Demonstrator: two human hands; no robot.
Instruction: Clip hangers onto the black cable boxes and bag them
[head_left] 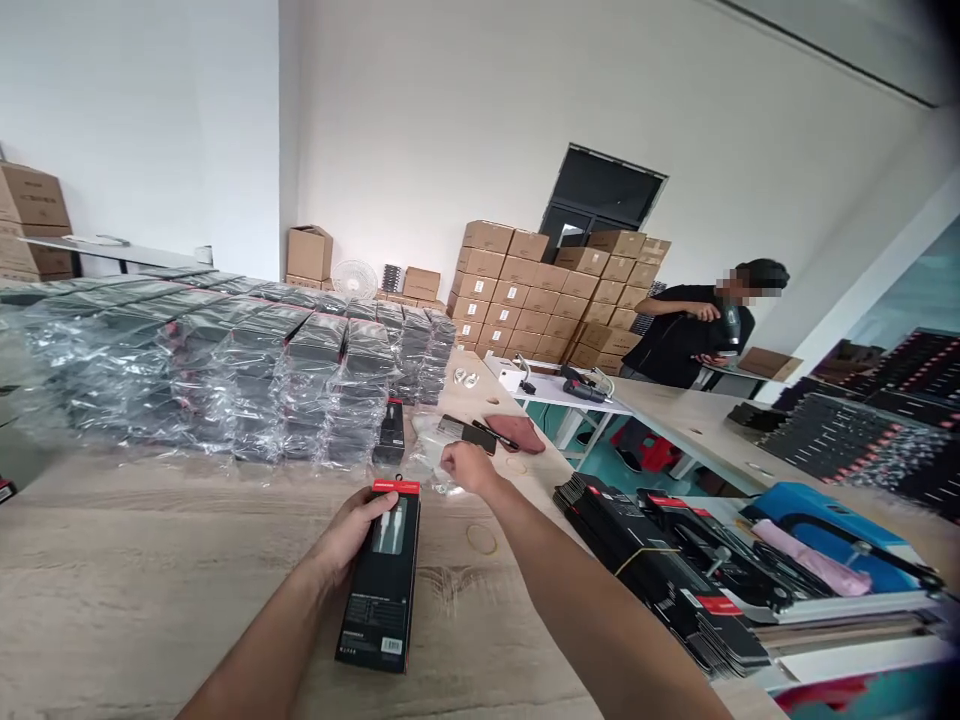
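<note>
Upright in my left hand is a black retail box with a red top band, a hang tab and a window showing a white cable. The thumb lies across its upper front. Farther forward, my right hand has its fingers curled in at the edge of a clear plastic bag; whatever they hold is hidden. Just beyond that hand lie a dark phone-like slab, a black pen and a reddish cloth. A second black box stands beside the bag.
Plastic-wrapped stacks of black boxes fill the table's far left. A rubber band lies on the wooden tabletop. Flattened black boxes are bundled at right, near a blue case. Across the room, a person holds a heat-gun-like tool.
</note>
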